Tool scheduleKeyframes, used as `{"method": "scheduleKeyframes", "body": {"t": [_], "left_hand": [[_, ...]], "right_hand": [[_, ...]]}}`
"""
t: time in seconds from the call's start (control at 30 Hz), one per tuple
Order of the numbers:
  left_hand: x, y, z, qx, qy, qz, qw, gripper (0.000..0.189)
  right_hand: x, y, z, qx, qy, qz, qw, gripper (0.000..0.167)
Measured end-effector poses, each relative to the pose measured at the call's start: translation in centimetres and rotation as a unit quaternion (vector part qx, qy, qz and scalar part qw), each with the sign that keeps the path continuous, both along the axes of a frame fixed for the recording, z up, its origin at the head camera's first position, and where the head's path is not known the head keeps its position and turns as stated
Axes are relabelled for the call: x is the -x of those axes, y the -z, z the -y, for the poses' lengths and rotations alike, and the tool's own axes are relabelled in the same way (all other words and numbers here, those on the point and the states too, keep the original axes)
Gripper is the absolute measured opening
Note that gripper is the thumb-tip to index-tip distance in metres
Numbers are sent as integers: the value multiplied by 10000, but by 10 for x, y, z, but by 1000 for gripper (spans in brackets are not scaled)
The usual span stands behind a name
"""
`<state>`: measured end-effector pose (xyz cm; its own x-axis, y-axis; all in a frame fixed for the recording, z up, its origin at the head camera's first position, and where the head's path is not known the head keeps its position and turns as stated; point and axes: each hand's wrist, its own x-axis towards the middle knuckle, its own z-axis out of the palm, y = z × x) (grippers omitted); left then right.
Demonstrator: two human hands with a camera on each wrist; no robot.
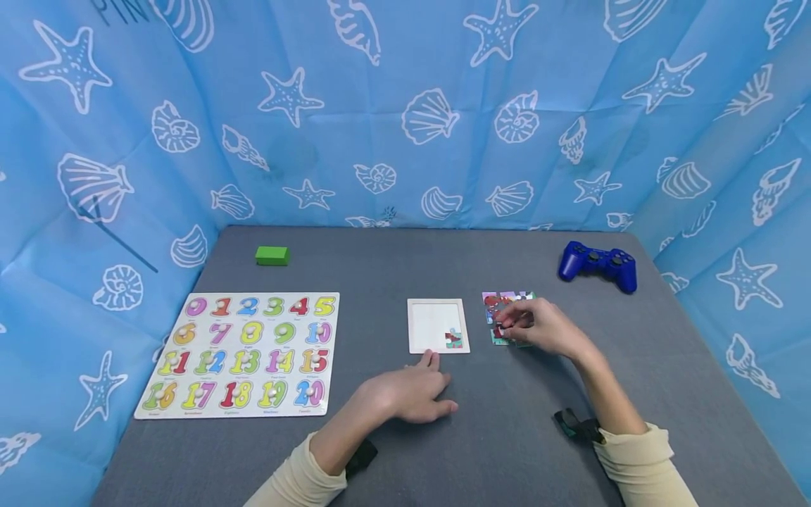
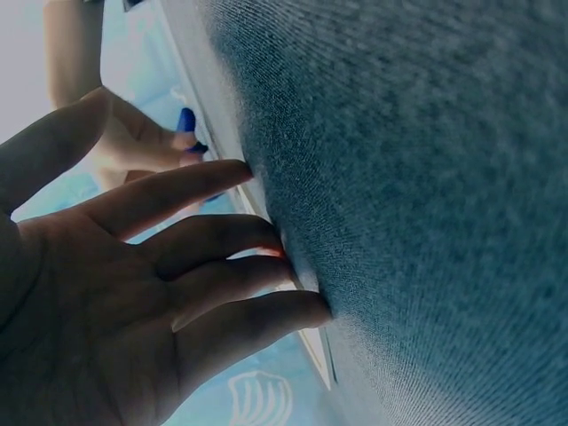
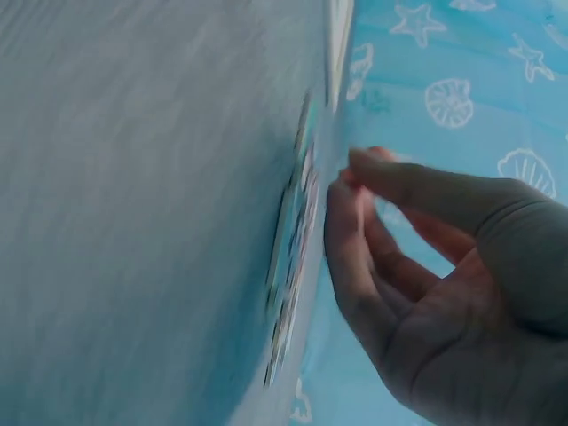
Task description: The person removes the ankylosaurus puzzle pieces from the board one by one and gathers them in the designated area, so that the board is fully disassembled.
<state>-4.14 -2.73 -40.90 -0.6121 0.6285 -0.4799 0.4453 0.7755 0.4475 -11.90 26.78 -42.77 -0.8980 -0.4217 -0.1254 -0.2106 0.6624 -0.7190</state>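
Observation:
My left hand [image 1: 410,391] lies low at the front edge of a small white square tray [image 1: 435,314], its fairly straight fingers reaching the rim; the left wrist view shows the palm and the fingertips down at the grey cloth. One picture puzzle piece [image 1: 453,339] sits in the tray's front right corner. Over the loose puzzle pieces [image 1: 499,298] to the right is my right hand [image 1: 539,325]. Its thumb and index finger pinch a small dark red puzzle piece [image 1: 498,329], mostly hidden by the fingers. The right wrist view shows those fingertips together, just above the loose pieces [image 3: 293,240].
A number peg board [image 1: 237,355] takes up the left side of the grey table. Behind it stands a green block [image 1: 272,255]. A blue game controller [image 1: 598,266] lies at the back right. A blue shell-patterned curtain [image 1: 393,141] encloses the table's back and sides.

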Motion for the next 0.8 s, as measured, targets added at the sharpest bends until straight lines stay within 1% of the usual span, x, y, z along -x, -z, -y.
{"method": "scheduleKeyframes", "body": {"t": [0.17,0.3,0.37,0.4,0.43,0.53,0.6,0.63,0.67,0.8], "left_hand": [[0,-1,-1,55,-11,5,10000,60],[2,2,-1,86,-22,75,9999,60],[4,7,-1,85,-3,78,9999,60],[4,8,-1,82,6,70,9999,60],[6,16,-2,84,24,32,10000,60],[8,21,-2,64,51,-6,10000,59],[8,21,-2,50,36,7,10000,58],[8,24,-2,38,60,-4,10000,58],[7,17,-1,23,44,31,10000,59],[5,11,0,12,-13,76,10000,59]], "right_hand": [[2,0,14,617,-339,402,9967,21],[4,1,28,879,-520,670,9925,24],[5,2,35,962,-616,765,9905,25],[6,3,38,976,-655,794,9899,25],[7,4,42,985,-702,815,9893,25],[11,8,51,974,-921,815,9876,24],[13,11,56,898,-1039,816,9872,25],[15,13,58,863,-1082,805,9871,27],[16,14,60,819,-1102,798,9873,28],[18,17,65,571,-1007,745,9905,33]]}}
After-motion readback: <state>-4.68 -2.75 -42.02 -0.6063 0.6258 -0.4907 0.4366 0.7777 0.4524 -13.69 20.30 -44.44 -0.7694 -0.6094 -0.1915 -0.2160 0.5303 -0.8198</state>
